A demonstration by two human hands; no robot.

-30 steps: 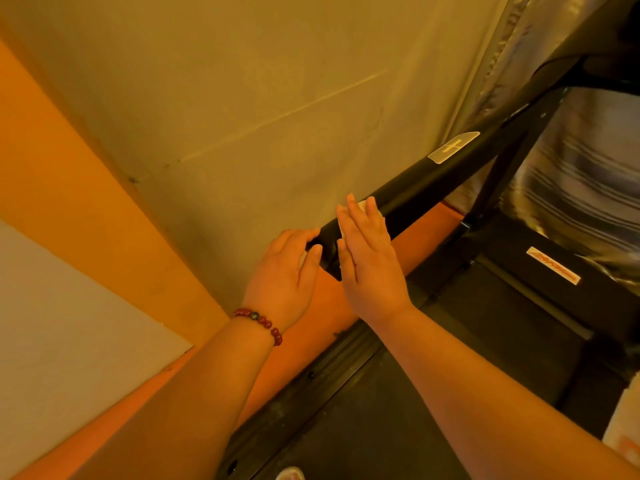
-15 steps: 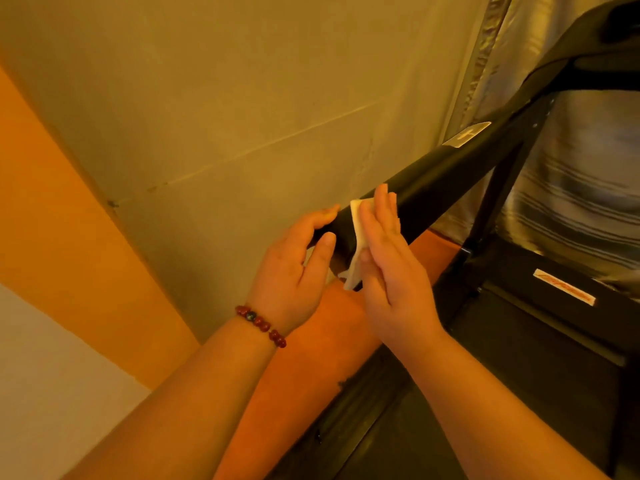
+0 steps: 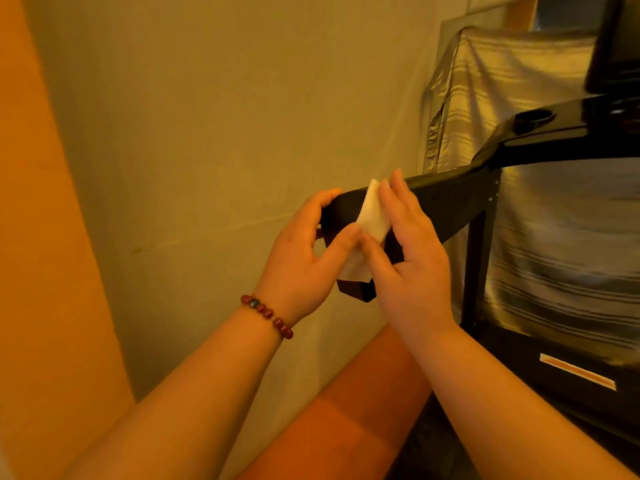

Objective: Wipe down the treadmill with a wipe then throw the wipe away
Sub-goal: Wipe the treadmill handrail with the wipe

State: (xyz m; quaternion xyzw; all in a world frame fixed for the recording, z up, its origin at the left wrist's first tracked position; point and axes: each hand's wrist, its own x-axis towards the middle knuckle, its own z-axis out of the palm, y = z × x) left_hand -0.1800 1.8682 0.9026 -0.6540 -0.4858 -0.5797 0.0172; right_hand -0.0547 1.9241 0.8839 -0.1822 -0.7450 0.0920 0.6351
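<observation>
Plain matte wall (image 3: 207, 133) at left and far; a wrinkled, shiny striped cover (image 3: 519, 98) hangs far right behind the black treadmill (image 3: 540, 147), whose console has a round cup recess (image 3: 533, 118), contents too dark to tell. Soft white wipe (image 3: 372, 216) lies draped over the near end of the smooth, angular black rail (image 3: 446, 199); right hand (image 3: 412, 258), fingers straight and together, presses it flat against the rail. Left hand (image 3: 298, 265), red bead bracelet (image 3: 266, 315) at the wrist, curls its fingers over the rail's end, thumb touching the wipe's lower part.
</observation>
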